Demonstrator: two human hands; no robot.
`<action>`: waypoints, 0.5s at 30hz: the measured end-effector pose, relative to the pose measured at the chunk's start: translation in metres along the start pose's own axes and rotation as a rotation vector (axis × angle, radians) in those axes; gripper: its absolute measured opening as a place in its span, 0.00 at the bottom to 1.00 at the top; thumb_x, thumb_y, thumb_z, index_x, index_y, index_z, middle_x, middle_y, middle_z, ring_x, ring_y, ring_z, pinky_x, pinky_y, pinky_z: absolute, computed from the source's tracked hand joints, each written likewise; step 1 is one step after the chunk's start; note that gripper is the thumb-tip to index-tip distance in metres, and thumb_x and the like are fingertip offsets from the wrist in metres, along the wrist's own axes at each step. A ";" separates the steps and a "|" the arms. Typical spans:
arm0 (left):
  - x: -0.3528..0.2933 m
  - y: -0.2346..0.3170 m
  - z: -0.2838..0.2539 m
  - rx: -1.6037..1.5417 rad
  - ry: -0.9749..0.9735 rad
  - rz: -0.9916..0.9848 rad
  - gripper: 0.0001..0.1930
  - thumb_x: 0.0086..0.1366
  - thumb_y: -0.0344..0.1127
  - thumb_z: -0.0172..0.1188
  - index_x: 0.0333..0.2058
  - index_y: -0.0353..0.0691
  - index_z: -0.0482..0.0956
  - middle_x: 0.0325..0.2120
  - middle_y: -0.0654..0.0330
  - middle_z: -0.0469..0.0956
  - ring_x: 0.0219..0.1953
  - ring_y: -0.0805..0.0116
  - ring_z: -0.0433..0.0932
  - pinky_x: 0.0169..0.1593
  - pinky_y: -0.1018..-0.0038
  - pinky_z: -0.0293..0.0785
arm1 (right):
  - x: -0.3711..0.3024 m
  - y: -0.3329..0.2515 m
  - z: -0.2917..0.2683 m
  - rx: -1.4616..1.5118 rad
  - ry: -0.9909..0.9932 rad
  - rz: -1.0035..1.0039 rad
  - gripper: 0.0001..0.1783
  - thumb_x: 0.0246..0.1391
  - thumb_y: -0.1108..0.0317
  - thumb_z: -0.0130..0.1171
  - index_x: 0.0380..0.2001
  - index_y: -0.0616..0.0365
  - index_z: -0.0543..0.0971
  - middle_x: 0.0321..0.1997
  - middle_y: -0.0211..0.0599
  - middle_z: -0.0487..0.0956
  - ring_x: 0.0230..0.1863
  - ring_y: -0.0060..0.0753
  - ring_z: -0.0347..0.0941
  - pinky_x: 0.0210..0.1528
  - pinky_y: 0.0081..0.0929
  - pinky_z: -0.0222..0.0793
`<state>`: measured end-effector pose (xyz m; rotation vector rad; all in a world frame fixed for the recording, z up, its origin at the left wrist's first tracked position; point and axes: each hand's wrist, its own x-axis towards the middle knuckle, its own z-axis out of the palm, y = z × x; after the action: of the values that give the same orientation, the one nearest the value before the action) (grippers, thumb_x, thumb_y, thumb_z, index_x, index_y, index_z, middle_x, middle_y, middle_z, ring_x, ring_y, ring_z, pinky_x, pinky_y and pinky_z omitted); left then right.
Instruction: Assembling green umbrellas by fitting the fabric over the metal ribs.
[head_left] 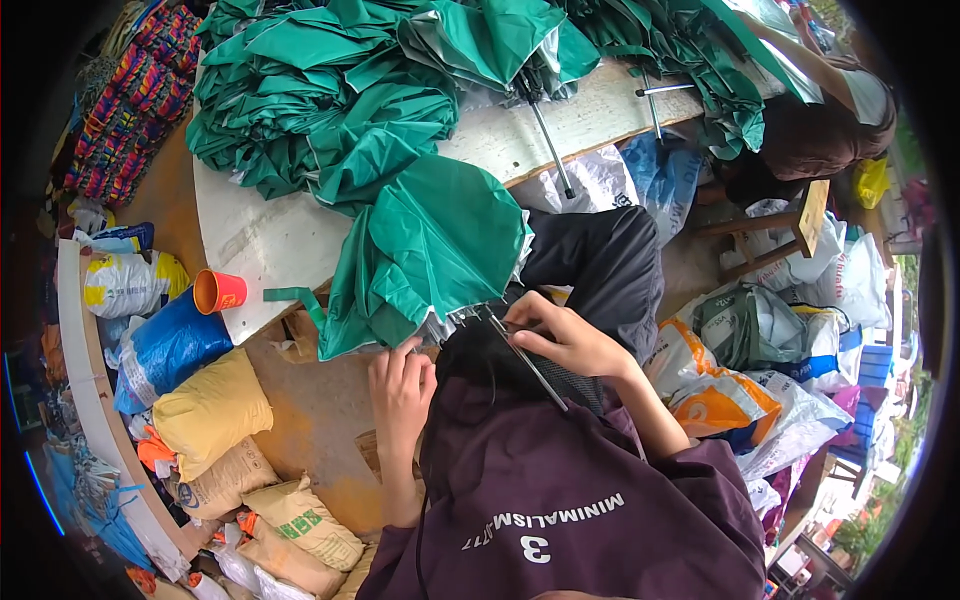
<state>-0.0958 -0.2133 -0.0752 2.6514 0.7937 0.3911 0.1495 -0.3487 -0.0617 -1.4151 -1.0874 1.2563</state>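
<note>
A green umbrella (430,245) with a silvery underside lies across my lap and the near table edge, its canopy partly gathered and bulging. Its thin metal shaft (535,372) points down toward my body. My right hand (565,335) pinches near the top of the shaft, beside the ribs, with thumb and forefinger. At the canopy's lower rim, the curled fingers of my left hand (402,383) grip the edge; the exact contact of the fingertips is partly hidden. A green strap (300,298) sticks out from the canopy's left side.
More green umbrellas (310,90) are heaped on the white table (255,240), some shafts jutting over its edge. An orange-red cup (219,291) is at the table's corner. Stuffed sacks (215,410) line the left; bags (735,400) lie right. Another person (830,120) sits at far right.
</note>
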 end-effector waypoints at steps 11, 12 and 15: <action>0.015 0.020 0.033 0.125 0.171 0.031 0.11 0.57 0.40 0.67 0.36 0.47 0.78 0.43 0.67 0.77 0.47 0.62 0.73 0.49 0.63 0.63 | -0.018 0.032 0.034 -0.279 0.190 0.038 0.14 0.61 0.69 0.57 0.47 0.63 0.70 0.31 0.40 0.78 0.35 0.33 0.77 0.42 0.28 0.71; 0.018 0.020 0.038 0.124 0.172 0.033 0.11 0.57 0.40 0.67 0.36 0.47 0.78 0.43 0.67 0.77 0.47 0.62 0.73 0.49 0.63 0.63 | -0.017 0.030 0.035 -0.225 0.191 0.066 0.14 0.61 0.70 0.56 0.47 0.63 0.70 0.29 0.40 0.77 0.32 0.33 0.76 0.40 0.28 0.71; 0.023 0.016 0.057 0.195 0.107 -0.034 0.13 0.56 0.41 0.68 0.38 0.48 0.79 0.42 0.67 0.77 0.48 0.62 0.73 0.51 0.62 0.61 | -0.017 0.022 0.036 -0.147 0.201 0.092 0.12 0.62 0.71 0.55 0.46 0.63 0.70 0.26 0.39 0.76 0.28 0.32 0.75 0.36 0.28 0.69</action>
<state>-0.0497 -0.2272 -0.1162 2.8117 0.9536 0.4718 0.1135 -0.3660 -0.0817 -1.6812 -1.0027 1.0881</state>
